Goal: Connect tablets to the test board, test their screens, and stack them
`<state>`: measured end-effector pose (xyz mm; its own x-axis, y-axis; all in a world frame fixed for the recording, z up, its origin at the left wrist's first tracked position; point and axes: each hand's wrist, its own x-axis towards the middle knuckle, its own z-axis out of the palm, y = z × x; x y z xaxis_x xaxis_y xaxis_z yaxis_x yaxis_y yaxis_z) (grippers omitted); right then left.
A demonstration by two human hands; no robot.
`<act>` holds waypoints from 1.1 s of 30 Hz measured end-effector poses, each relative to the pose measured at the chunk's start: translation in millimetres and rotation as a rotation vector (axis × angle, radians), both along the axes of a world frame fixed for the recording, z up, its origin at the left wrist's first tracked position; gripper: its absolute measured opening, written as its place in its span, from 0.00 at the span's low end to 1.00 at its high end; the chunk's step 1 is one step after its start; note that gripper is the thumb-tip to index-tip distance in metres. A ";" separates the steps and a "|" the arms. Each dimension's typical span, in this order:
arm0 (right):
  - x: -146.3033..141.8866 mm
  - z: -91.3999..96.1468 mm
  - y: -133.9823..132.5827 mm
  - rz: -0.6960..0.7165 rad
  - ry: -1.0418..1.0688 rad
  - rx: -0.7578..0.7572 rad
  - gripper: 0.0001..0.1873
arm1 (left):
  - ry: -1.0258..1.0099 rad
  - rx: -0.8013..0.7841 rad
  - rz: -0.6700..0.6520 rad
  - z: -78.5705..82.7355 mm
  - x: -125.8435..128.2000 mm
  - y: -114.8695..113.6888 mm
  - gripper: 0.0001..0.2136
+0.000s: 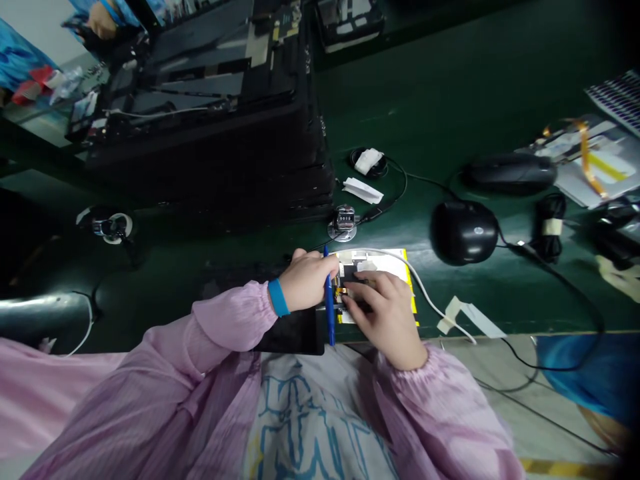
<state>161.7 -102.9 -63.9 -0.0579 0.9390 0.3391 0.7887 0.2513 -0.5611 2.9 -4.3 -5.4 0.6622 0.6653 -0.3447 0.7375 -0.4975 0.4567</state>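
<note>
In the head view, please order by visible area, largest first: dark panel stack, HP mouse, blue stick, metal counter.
1. Dark panel stack
2. HP mouse
3. Blue stick and metal counter: too alike in area to rank.

The mouse [467, 233] looks like glossy black plastic. To its left, the small counter [345, 219] shines like polished metal; below that side, the pen [330, 323] seems smooth plastic, the sleeves [233, 317] crinkled cloth. Left and above lies a matt paper slip [363, 191]. Around the mouse, the worktop [410, 87] looks smooth, faintly glossy.
</note>
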 end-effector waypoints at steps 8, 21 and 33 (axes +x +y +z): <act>0.0 -0.1 -0.1 0.011 -0.027 0.043 0.08 | 0.017 -0.018 -0.026 -0.4 -0.6 1.8 0.03; -0.5 -0.3 0.5 0.036 -0.030 0.092 0.08 | -0.004 0.011 -0.025 -1.9 -0.8 -0.2 0.02; -4.6 1.0 -2.6 0.064 -0.182 0.059 0.14 | -0.064 0.019 0.019 -5.5 -1.4 -1.8 0.05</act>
<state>157.1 -105.4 -62.9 -0.1824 0.9103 0.3715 0.8570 0.3324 -0.3938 1.5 -6.1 -10.8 0.6698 0.6838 -0.2894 0.7165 -0.4930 0.4935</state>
